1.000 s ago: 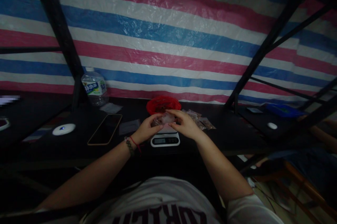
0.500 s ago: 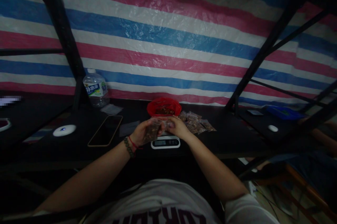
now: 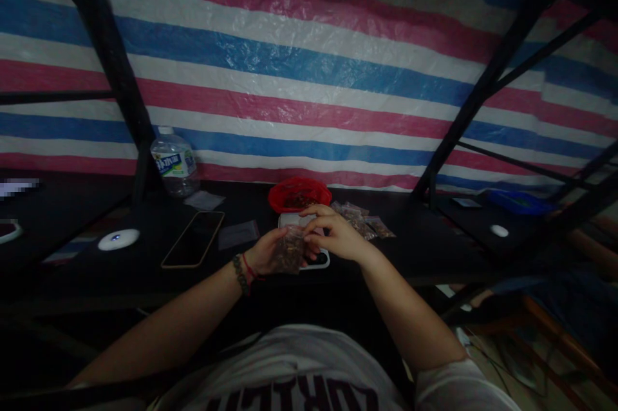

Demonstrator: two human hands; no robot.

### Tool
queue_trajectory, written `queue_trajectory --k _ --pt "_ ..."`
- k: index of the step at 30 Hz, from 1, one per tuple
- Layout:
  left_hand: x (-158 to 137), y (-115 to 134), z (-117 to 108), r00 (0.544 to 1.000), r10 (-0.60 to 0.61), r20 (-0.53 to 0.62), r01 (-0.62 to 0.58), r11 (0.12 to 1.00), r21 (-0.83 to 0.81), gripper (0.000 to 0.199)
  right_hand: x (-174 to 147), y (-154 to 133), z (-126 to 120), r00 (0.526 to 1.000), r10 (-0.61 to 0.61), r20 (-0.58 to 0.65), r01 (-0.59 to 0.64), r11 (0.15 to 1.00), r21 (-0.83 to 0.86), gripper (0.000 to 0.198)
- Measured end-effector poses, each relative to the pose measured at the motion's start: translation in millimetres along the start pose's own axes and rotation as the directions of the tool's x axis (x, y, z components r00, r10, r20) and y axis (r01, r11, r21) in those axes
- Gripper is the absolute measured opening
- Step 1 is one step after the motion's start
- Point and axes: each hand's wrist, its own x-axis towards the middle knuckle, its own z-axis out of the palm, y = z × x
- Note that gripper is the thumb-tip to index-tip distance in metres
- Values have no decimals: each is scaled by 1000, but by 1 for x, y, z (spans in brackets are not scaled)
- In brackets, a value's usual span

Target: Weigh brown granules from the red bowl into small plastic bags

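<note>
My left hand (image 3: 264,251) grips a small clear plastic bag (image 3: 288,255) filled with brown bits, low over the front of a white kitchen scale (image 3: 288,221). At the bag's upper right edge, my right hand (image 3: 340,235) has bent fingers pinching it, with the index finger raised; its thumb is mostly hidden. Both hands cover much of the scale and its display. Just behind them stands a red bowl (image 3: 276,195) with more brown pieces inside. Several filled bags (image 3: 357,221) lie in a pile to the right of the scale.
Left of the scale, flat empty bags (image 3: 237,235) and a phone (image 3: 193,240) rest on the black table (image 3: 410,263). A white mouse-shaped device (image 3: 118,239) and a big plastic bottle (image 3: 176,163) are farther left. A blue tray (image 3: 521,201) and part of another person appear at right.
The bag has come slightly down and toward me and now hangs more upright. My right hand has shifted a little right, its fingers more spread. More of the scale's platform shows.
</note>
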Motion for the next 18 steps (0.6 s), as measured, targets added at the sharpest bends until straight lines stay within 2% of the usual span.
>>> queue_trajectory --k 3,7,12,14,16,18 --pt "2 4 4 995 94 -16 -89 982 167 59 -1 2 -6 993 1 -117 -11 997 -79 4" --pt "4 15 5 983 143 -112 -75 880 468 43 -3 0 -16 994 -16 -107 5 994 -110 8" --pt "6 17 1 968 195 -157 -65 800 596 40 -2 -1 -16 990 21 -139 -27 999 -45 10" --pt "7 15 -1 947 261 -185 -91 774 626 41 -2 3 -14 981 76 -179 -74 997 21 10" --pt "9 13 -2 920 330 -209 -126 757 641 43 -1 8 -13 966 161 -201 -143 985 98 24" --pt "10 12 -2 899 372 -232 -145 752 643 47 -1 13 -12 958 219 -186 -192 969 153 23"
